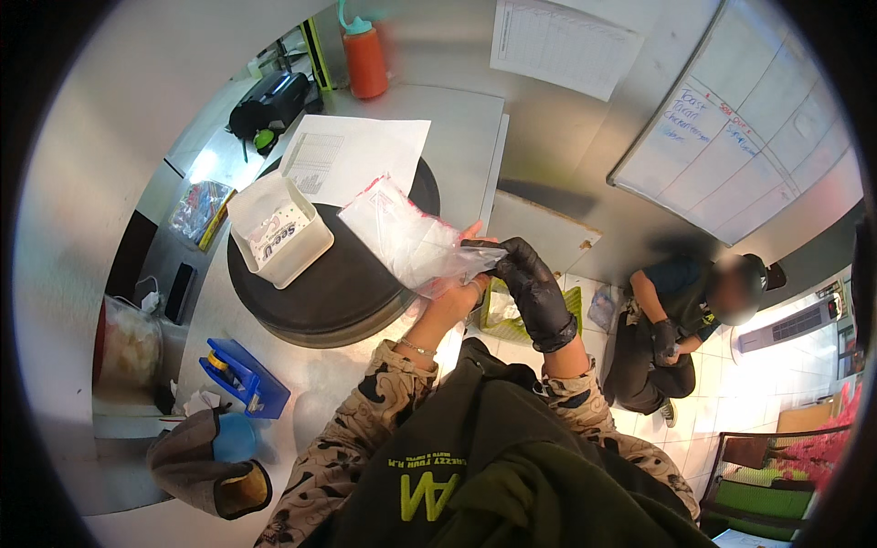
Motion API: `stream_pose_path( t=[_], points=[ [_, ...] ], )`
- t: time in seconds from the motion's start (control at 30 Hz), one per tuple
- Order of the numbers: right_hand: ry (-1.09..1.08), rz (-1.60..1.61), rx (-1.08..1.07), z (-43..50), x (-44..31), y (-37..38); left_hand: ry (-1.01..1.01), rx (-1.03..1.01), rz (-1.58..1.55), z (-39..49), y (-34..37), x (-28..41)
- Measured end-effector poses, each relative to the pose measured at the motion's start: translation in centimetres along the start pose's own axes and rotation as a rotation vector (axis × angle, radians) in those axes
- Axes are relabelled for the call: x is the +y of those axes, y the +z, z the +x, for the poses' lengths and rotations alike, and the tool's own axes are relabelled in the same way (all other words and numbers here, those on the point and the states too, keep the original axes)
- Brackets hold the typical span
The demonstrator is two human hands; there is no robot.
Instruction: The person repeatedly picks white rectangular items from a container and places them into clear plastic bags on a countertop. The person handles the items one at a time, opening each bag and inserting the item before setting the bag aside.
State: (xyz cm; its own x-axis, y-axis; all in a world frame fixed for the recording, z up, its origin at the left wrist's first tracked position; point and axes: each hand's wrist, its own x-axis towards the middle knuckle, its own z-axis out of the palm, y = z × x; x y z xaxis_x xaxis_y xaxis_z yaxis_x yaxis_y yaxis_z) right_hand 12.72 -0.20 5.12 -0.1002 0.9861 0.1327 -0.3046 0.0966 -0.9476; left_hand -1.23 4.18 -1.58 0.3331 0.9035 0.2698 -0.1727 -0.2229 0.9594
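A clear plastic bag (404,236) with a red-printed edge is stretched between my two hands, in front of my chest. My left hand (455,294), bare and with a bracelet at the wrist, holds it from beneath and behind, its fingers partly hidden by the plastic. The gathered right end of the bag is pinched in the fingers of my right hand (534,284), which wears a black glove. Left of the bag, a white plastic container (301,250) with a printed packet inside stands on a stack of round black trays (356,301). A printed paper sheet (384,147) lies partly over the trays.
A blue tape dispenser (264,394) and a grey oven mitt (185,452) lie on the counter at left. An orange squeeze bottle (365,61) stands at the back. Below my hands is a green basket (572,308). A seated co-worker (658,342) is at the right, beneath a whiteboard (747,123).
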Motion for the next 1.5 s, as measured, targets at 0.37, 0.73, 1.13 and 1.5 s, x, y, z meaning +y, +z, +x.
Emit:
stream_pose_path(
  t=[0.37,0.73,1.13,1.5],
  points=[
    [-0.204,0.503,0.342,0.2,0.6,-5.7,0.092,0.404,-0.469,2.3,-1.1,0.1],
    [-0.302,0.365,0.852,-1.4,-3.6,-10.0,0.247,0.45,-0.184,2.5,-4.6,4.0],
    [0.075,0.019,0.783,-6.6,3.5,-6.6,-0.053,-0.038,-0.365,0.1,4.7,0.5],
    [0.424,-0.118,0.219,-7.5,2.7,-11.0,-0.243,-0.057,-0.348,-0.1,4.5,1.1]
  ],
)
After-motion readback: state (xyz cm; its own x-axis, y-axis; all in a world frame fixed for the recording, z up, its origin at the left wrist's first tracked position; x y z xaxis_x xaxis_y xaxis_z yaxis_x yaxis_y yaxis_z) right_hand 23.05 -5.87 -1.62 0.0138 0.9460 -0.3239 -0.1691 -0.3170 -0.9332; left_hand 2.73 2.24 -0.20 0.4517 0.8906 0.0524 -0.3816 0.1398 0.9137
